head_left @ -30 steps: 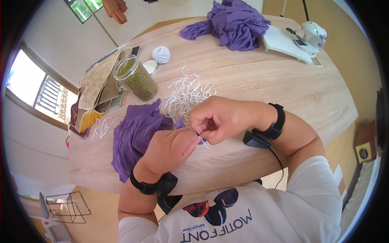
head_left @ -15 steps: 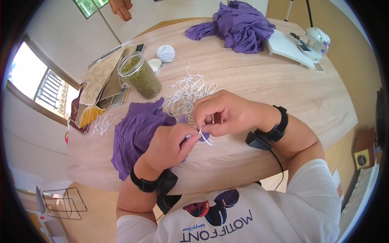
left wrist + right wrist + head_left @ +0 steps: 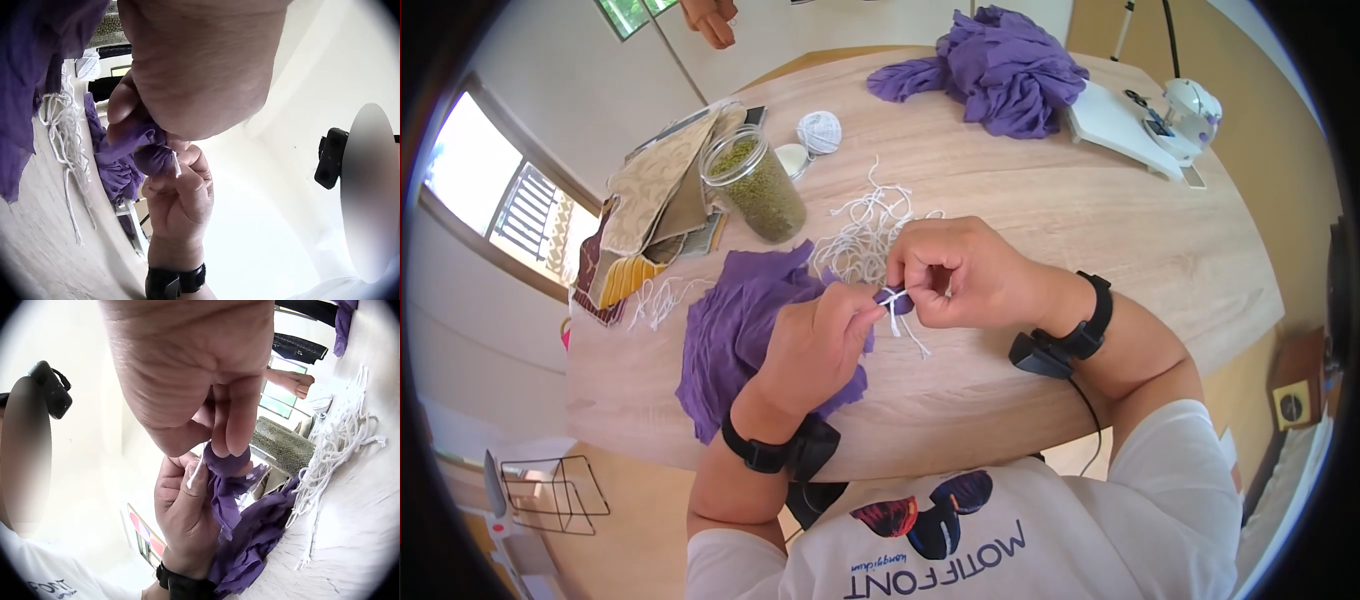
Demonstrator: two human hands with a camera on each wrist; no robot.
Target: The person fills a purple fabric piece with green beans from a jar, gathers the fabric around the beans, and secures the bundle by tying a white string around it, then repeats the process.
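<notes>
Purple cloth (image 3: 745,325) hangs from my left hand (image 3: 800,355) onto the table. That hand pinches a gathered bit of it, where a small rounded purple bulge (image 3: 153,160) stands out. White string (image 3: 894,320) wraps the neck of the bulge, with loose tails hanging down. Thumb and forefinger of my right hand (image 3: 980,275) pinch the string right beside the left fingertips. The two hands meet over the table, the left wrist view showing the right hand (image 3: 181,209) below the bulge. Behind them lies a tangled heap of white string (image 3: 855,240).
A jar of green beans (image 3: 755,190), a ball of white yarn (image 3: 819,131) and stacked fabric samples (image 3: 655,195) stand at the left. Farther back are a heap of purple cloth (image 3: 1010,75) and a small white sewing machine (image 3: 1190,115). Another person's hand (image 3: 712,20) shows beyond the table.
My hands have come slightly apart, and the string has drawn into a visible cross on the purple bulge with its tails hanging. The right hand has risen a little.
</notes>
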